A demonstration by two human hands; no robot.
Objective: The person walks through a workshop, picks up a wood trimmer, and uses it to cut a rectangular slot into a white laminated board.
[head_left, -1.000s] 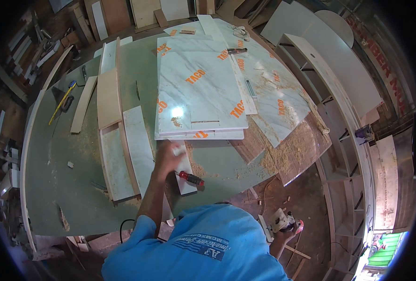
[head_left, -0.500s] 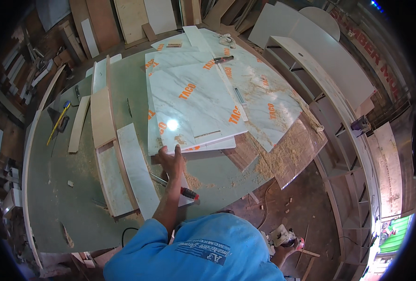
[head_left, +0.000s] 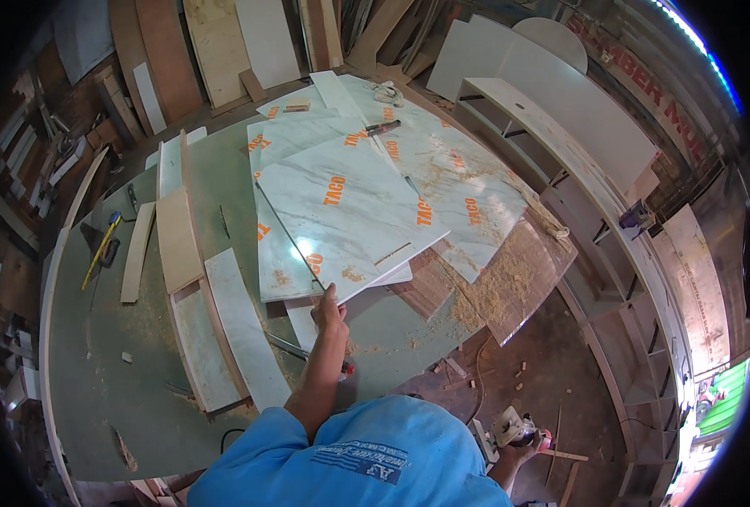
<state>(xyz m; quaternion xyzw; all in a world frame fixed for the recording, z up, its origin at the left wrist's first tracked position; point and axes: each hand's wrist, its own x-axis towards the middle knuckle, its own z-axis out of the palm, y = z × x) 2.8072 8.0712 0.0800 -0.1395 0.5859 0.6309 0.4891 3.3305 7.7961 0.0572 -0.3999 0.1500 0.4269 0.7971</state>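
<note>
My left hand [head_left: 331,308] grips the near corner of the top white marble-patterned board [head_left: 366,211], which lies skewed over similar sheets with orange printing. Under my left forearm a long tool with a red-and-black handle [head_left: 348,368] lies on the bench, partly hidden. Low on the right, beside the bench, my right hand [head_left: 527,448] holds a power tool [head_left: 510,427] with a pale body and a red part.
The green bench [head_left: 113,355] carries wooden strips [head_left: 138,253], a yellow tape or rule [head_left: 100,252] and sawdust [head_left: 497,287]. A white shelving unit [head_left: 599,245] curves along the right. Panels [head_left: 214,51] lean at the back. Offcuts and a cord litter the floor at lower right.
My left hand has moved up onto the top board's corner, and that board has swung askew, its near corner coming toward me. The whole view has shifted. My right hand still holds the tool.
</note>
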